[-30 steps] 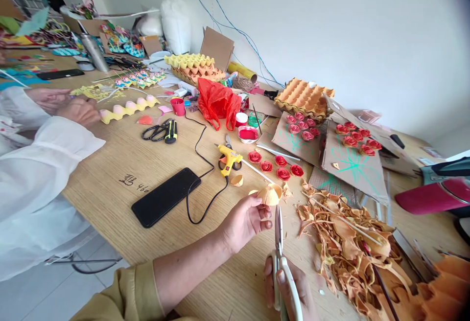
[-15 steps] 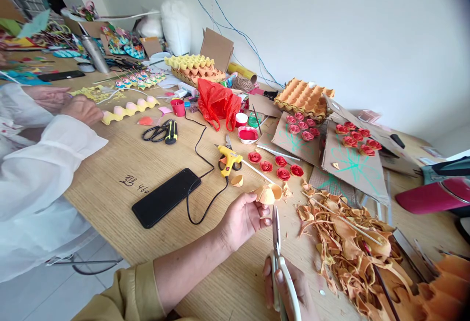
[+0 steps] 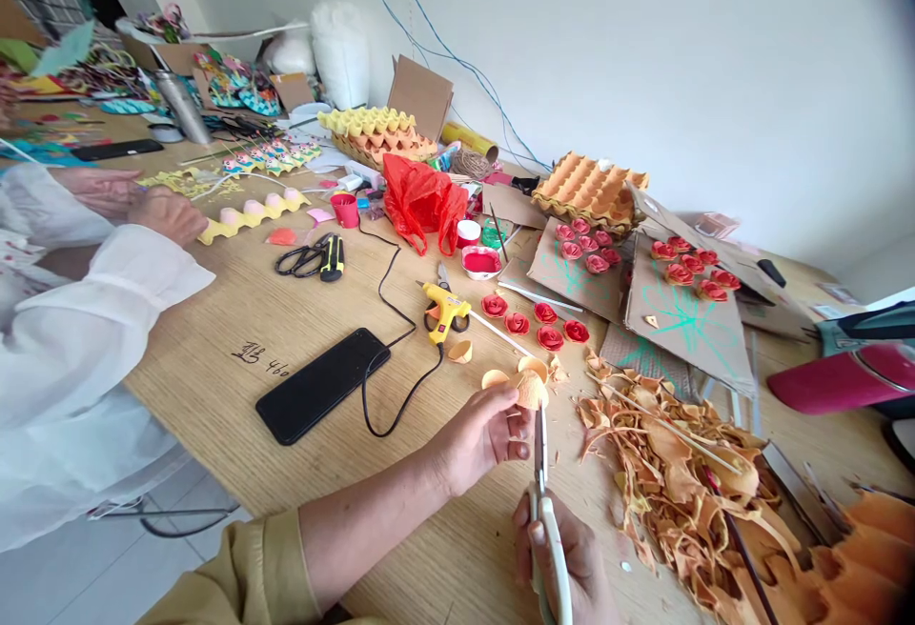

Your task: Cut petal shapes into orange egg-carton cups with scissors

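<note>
Between thumb and fingers, my left hand [image 3: 493, 430] pinches an orange egg-carton cup [image 3: 530, 391]. My right hand [image 3: 568, 558] grips white-handled scissors [image 3: 541, 482], their blades pointing up with the tips at the cup's lower right edge. Just behind the held piece lie more cut cups, one [image 3: 495, 378] to the left and another [image 3: 535, 368] partly hidden. A further cup [image 3: 460, 352] rests by the yellow glue gun [image 3: 446, 312]. Several red paper roses [image 3: 549, 337] sit beyond my hands.
Orange carton scraps [image 3: 664, 473] heap up at right. A black phone [image 3: 323, 385] and the glue gun's cord lie left of my forearm. Cardboard sheets [image 3: 690, 330] carry more roses. Red paint [image 3: 481, 261] stands behind. A person in white sleeves [image 3: 135, 272] works at the left.
The held cup has turned and moved slightly right, and the scissors' tips have come up to its edge. A cup now shows on the table left of it.
</note>
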The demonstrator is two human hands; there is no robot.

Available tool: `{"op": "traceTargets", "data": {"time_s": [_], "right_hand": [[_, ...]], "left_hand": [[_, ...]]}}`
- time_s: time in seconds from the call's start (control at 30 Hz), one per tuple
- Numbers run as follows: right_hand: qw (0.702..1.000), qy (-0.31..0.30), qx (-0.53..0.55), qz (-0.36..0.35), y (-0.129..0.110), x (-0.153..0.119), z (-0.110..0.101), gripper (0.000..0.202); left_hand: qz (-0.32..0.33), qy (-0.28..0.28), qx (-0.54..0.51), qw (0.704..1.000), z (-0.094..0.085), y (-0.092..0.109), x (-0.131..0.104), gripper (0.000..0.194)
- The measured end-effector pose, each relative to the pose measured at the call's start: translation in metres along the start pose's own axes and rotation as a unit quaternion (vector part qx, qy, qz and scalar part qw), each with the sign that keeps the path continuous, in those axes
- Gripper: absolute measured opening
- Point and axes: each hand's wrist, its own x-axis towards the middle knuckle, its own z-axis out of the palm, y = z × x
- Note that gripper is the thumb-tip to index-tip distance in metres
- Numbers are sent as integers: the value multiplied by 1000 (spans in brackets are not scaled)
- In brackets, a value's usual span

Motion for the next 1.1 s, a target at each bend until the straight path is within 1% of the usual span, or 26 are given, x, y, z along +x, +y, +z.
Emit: {"op": "traceTargets", "data": {"time_s": [0.1, 0.2, 0.37, 0.47, 0.57, 0.73, 0.97, 1.1], "right_hand": [[1000, -5, -11, -1, 0, 1, -1, 47], [1000, 0, -22, 0, 0, 1, -1, 45], [999, -6, -46, -5, 2, 1, -3, 45], [999, -12, -45, -13, 3, 1, -5, 45], [999, -11, -37, -8, 3, 1, -4, 47], [1000, 19, -20, -11, -1, 0, -2, 51], [999, -13, -48, -20, -7, 1, -6, 50], [999, -6, -47, -26, -9, 1, -6, 49]], "left_hand": [[33, 1, 51, 998, 2, -4, -1, 34], [64, 3, 66, 996, 4, -7, -2, 33], [105, 64, 127, 984, 8, -6, -1, 35], [121, 82, 165, 975, 11, -5, -2, 36], [124, 86, 184, 971, 15, -4, -4, 32], [110, 86, 194, 971, 20, -4, -6, 28], [101, 80, 199, 971, 22, -4, -9, 28], [97, 78, 202, 971, 23, -6, -9, 27]]}}
